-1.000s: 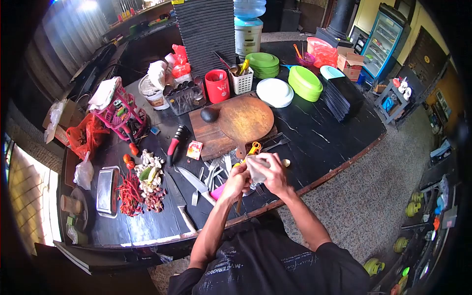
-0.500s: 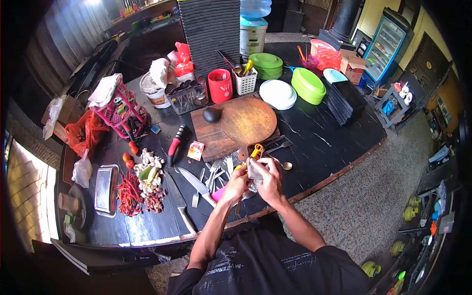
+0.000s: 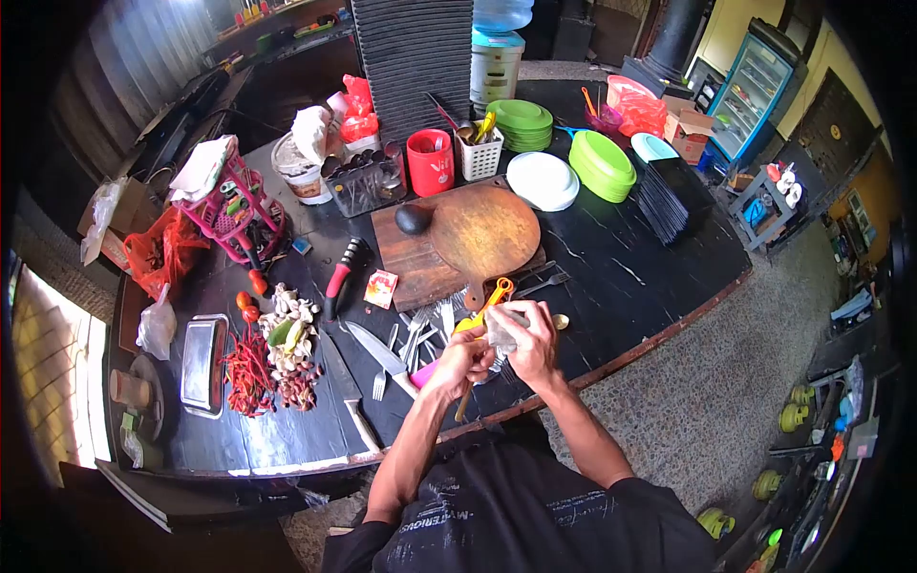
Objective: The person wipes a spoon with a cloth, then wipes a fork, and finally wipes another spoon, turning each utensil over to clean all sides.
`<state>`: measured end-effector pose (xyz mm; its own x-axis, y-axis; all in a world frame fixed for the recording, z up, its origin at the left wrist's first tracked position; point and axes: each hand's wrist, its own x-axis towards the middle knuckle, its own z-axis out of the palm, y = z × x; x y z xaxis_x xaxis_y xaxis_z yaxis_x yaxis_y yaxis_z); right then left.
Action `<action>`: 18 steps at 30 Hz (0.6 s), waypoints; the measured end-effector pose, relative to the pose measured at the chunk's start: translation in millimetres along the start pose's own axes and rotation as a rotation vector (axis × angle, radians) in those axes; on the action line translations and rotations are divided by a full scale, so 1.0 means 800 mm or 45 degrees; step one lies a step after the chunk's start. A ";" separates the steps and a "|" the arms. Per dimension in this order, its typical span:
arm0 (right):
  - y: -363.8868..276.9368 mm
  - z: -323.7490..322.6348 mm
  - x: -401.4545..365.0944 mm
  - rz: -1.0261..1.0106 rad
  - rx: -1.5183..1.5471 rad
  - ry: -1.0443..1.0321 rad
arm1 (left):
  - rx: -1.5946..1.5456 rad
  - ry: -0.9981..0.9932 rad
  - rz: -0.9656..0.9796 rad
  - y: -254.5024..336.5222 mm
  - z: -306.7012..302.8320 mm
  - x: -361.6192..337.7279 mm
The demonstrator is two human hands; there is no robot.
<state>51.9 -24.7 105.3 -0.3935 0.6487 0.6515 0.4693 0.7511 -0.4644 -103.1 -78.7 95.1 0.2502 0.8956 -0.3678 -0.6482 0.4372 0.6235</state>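
Observation:
My right hand (image 3: 535, 346) is closed around a crumpled greyish cloth (image 3: 501, 330). Close beside it, my left hand (image 3: 460, 365) has its fingers curled by the cloth; what they grip is hidden. A thin brownish strip, perhaps a handle (image 3: 463, 405), shows below the left hand. Just beyond the hands is a yellow and orange tool with a looped end (image 3: 499, 290). Forks and spoons (image 3: 416, 336) lie in a loose pile under and left of the hands. A white-handled knife (image 3: 378, 353) points away from me, near something pink (image 3: 423, 374).
A round wooden board (image 3: 487, 234) rests on a rectangular one (image 3: 406, 258). Left are a cleaver-like knife (image 3: 339, 368), red chillies (image 3: 250, 372), garlic (image 3: 291, 320) and a metal tray (image 3: 202, 365). Green plates (image 3: 602, 164) and a red container (image 3: 431, 162) stand behind.
My right hand has shifted slightly, its fingers now folded more tightly over the cloth. The left hand stays nearly in place, and the view has moved a little.

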 end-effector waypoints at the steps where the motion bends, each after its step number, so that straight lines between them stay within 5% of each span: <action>1: -0.001 0.003 -0.001 -0.021 0.038 -0.007 | -0.006 -0.005 0.012 -0.001 0.000 0.000; 11: 0.008 -0.024 -0.003 -0.098 -0.047 -0.127 | 0.223 0.147 0.093 -0.007 -0.010 0.005; 15: 0.012 -0.004 -0.001 0.353 0.492 0.204 | 0.536 0.158 0.252 -0.009 -0.013 0.008; 18: 0.007 0.012 -0.003 0.799 1.252 0.075 | 0.894 0.211 0.408 -0.014 -0.007 0.008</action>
<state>47.7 -20.8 95.5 -0.2607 0.9525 0.1573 -0.2560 0.0889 -0.9626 -98.1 -78.0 81.7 -0.0185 0.9869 -0.1604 -0.0509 0.1593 0.9859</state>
